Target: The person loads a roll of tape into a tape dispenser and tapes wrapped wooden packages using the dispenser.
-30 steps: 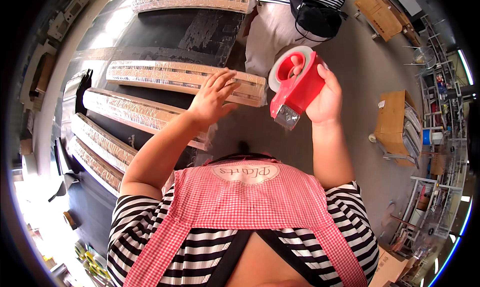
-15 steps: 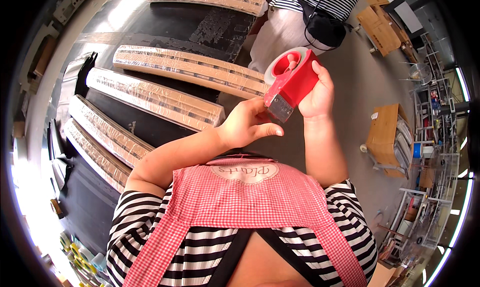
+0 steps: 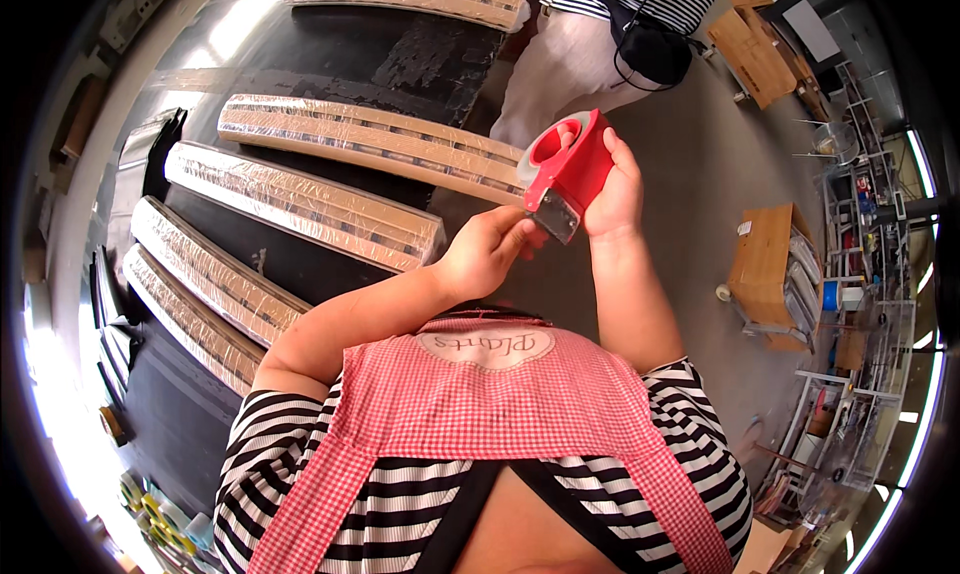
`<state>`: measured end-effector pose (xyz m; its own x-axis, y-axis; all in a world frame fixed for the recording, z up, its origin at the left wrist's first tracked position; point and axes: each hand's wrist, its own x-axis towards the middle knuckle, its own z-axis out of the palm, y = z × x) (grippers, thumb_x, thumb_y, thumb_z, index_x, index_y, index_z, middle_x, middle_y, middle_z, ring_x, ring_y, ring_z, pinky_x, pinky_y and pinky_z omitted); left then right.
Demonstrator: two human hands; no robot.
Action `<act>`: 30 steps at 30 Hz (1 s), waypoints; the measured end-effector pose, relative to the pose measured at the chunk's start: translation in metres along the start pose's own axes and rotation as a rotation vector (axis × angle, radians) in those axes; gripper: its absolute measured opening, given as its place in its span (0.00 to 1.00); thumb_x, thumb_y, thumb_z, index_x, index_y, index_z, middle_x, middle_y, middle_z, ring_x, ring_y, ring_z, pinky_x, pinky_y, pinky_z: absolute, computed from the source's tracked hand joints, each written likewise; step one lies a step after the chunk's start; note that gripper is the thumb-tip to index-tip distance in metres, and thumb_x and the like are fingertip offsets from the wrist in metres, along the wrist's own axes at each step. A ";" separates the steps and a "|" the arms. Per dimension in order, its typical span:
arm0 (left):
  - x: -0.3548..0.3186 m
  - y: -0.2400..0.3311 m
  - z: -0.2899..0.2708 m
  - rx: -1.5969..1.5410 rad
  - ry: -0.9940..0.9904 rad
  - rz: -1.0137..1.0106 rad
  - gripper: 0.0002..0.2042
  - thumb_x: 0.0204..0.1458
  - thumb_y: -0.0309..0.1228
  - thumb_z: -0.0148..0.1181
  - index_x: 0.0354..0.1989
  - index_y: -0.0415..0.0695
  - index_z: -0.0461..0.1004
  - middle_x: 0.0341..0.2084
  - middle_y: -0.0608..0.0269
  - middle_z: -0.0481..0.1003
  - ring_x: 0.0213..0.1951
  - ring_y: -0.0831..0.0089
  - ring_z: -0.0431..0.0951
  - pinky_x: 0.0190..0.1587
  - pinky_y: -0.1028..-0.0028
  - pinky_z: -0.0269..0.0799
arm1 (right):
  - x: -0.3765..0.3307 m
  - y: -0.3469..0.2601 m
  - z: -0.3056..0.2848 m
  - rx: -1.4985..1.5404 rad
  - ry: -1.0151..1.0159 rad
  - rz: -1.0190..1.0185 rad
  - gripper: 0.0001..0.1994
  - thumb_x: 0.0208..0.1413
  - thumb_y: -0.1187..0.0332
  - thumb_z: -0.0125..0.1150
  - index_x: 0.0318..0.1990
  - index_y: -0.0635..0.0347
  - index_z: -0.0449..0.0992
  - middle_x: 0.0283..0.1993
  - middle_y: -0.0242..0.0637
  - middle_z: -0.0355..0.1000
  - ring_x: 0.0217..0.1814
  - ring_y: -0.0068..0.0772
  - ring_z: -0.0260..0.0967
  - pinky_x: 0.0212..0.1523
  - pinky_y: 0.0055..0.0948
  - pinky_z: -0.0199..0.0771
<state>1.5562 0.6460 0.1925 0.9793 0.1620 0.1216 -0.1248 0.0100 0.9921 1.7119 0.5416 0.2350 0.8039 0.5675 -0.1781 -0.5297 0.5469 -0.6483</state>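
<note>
My right hand grips a red tape dispenser from its right side, in front of my chest. A translucent tape roll sits on it, and its metal cutter plate points down toward me. Just left of the cutter is my left hand, thumb and fingers pinched together by the plate's edge. Whatever lies between those fingertips is too small or too clear to make out. Left of my hands, long cardboard packs wrapped in clear film rest on a black tabletop.
Ahead stands another person in pale trousers with a black bag. On the right are an open cardboard box and crowded metal shelving. Several tape rolls lie at the lower left.
My left thumb, stretched out before, has closed against the fingers by the cutter. The dispenser and my right hand have shifted slightly left and down.
</note>
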 end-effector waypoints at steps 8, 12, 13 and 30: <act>-0.002 -0.066 0.020 -0.334 0.175 -0.511 0.15 0.66 0.37 0.44 0.38 0.40 0.75 0.27 0.66 0.74 0.28 0.79 0.71 0.33 0.78 0.68 | 0.080 -0.037 0.008 -0.327 -0.126 -0.473 0.37 0.59 0.70 0.57 0.69 0.57 0.38 0.43 0.45 0.74 0.40 0.43 0.76 0.41 0.40 0.78; 0.016 -0.071 0.029 -0.316 0.140 -0.560 0.15 0.66 0.38 0.44 0.40 0.41 0.75 0.27 0.66 0.74 0.27 0.80 0.69 0.31 0.79 0.68 | 0.106 -0.040 0.007 -0.374 -0.174 -0.423 0.43 0.58 0.70 0.58 0.71 0.55 0.31 0.43 0.44 0.75 0.40 0.43 0.77 0.40 0.41 0.78; 0.017 -0.074 0.033 -0.325 0.143 -0.587 0.15 0.66 0.38 0.45 0.41 0.41 0.75 0.28 0.66 0.73 0.27 0.80 0.69 0.31 0.79 0.68 | 0.109 -0.038 0.007 -0.406 -0.162 -0.395 0.42 0.58 0.70 0.58 0.71 0.57 0.33 0.46 0.46 0.75 0.42 0.44 0.76 0.44 0.43 0.77; 0.078 -0.019 -0.040 1.053 -0.304 0.308 0.35 0.37 0.38 0.73 0.59 0.51 0.67 0.49 0.59 0.73 0.52 0.60 0.72 0.56 0.55 0.64 | 0.151 0.104 -0.201 -0.205 -0.083 0.240 0.48 0.58 0.33 0.43 0.73 0.55 0.34 0.68 0.41 0.57 0.67 0.38 0.57 0.66 0.37 0.55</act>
<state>1.6292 0.6977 0.1817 0.9463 -0.2329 0.2243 -0.3109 -0.8458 0.4335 1.8323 0.5601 -0.0086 0.6331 0.7184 -0.2883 -0.6291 0.2604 -0.7324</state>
